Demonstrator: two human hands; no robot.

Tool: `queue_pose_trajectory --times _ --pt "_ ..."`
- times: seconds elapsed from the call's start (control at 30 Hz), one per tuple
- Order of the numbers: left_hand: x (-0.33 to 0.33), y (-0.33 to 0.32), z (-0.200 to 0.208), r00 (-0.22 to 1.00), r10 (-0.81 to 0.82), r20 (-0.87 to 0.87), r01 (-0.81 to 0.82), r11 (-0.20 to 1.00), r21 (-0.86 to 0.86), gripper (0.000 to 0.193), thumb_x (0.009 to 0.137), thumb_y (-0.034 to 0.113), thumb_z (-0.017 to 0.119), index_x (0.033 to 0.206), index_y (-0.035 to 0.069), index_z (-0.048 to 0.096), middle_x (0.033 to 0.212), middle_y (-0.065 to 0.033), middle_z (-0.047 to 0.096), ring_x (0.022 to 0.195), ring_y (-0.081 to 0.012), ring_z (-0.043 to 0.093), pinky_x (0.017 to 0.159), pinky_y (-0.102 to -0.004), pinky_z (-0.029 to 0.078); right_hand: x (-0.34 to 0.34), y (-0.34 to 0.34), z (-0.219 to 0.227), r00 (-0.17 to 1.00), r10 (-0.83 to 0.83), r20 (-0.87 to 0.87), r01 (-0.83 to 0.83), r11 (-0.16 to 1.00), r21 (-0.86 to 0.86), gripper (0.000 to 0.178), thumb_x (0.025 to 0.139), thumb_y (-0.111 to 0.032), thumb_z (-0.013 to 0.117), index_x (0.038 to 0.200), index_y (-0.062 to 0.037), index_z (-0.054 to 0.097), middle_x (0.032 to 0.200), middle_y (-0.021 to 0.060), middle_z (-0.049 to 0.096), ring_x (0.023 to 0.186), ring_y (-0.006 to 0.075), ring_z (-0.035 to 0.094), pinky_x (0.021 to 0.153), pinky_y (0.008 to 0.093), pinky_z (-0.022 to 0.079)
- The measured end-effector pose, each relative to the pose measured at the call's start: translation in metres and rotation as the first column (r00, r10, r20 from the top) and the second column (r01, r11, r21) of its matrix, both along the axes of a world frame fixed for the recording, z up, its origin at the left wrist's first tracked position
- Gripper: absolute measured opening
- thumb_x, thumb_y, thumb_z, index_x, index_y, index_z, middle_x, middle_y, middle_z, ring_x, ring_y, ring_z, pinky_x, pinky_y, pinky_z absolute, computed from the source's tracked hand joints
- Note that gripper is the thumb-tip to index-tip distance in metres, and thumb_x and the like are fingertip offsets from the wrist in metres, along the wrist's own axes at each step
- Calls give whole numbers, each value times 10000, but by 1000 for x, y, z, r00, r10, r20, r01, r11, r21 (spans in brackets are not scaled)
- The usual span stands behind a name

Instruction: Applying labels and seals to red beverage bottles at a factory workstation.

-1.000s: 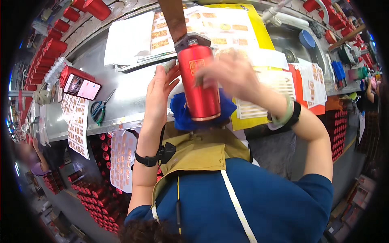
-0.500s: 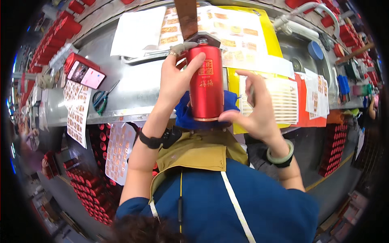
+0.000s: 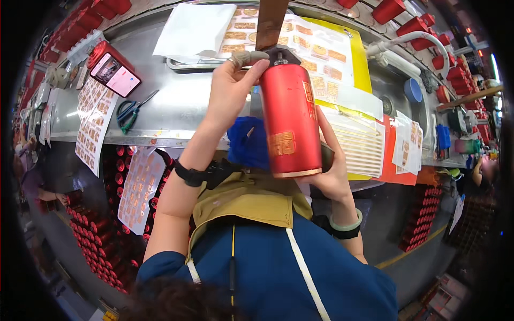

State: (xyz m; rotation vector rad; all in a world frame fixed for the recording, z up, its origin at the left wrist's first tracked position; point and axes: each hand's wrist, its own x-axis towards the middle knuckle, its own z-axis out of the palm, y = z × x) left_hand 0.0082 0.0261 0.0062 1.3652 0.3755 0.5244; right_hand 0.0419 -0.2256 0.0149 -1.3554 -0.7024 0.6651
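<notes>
A red metallic bottle (image 3: 292, 117) with gold emblems lies with its neck against a dark bracket (image 3: 284, 55) at the end of a wooden bar (image 3: 271, 21). My right hand (image 3: 333, 174) wraps round the bottle's lower right side, its fingers partly hidden behind it. At the bottle's neck end, my left hand (image 3: 231, 88) is closed, thumb against a forefinger covered in a beige finger cot (image 3: 249, 57). Whatever is between those fingertips is too small to make out. A blue cloth (image 3: 248, 142) lies beneath and left of the bottle.
Sheets of gold stickers (image 3: 316, 53) cover the back of the metal bench (image 3: 166, 101). On the left are scissors (image 3: 131, 111) and a phone (image 3: 115, 75) leaning on a red bottle. A striped white sheet (image 3: 358, 142) lies right, before a sink with a faucet (image 3: 412, 40).
The bottle has turned, bringing its front emblem to the right side and a lower gold emblem into sight. My right hand has closed round it; my left hand has drawn back to its neck end.
</notes>
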Motion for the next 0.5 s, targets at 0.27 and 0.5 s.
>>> queue_pose_trajectory --times 0.27,0.5 --pt "-49 26 8 975 -209 75 207 978 33 286 1022 164 675 1264 17 707 1125 -56 752 1029 -118 681 909 -306 551 -19 -4 21 905 139 -401 -103 988 111 1143 733 -247 930 1631 -10 263 1608 186 413 1440 285 479 1192 416 406" --pt "-159 22 61 975 -223 -9 223 972 69 285 1050 225 655 1224 11 728 1000 -1 737 864 -40 615 766 -241 508 -47 75 18 950 303 -72 -310 939 -152 884 833 -183 837 1570 1 385 1495 180 528 1329 258 549 1141 380 435"
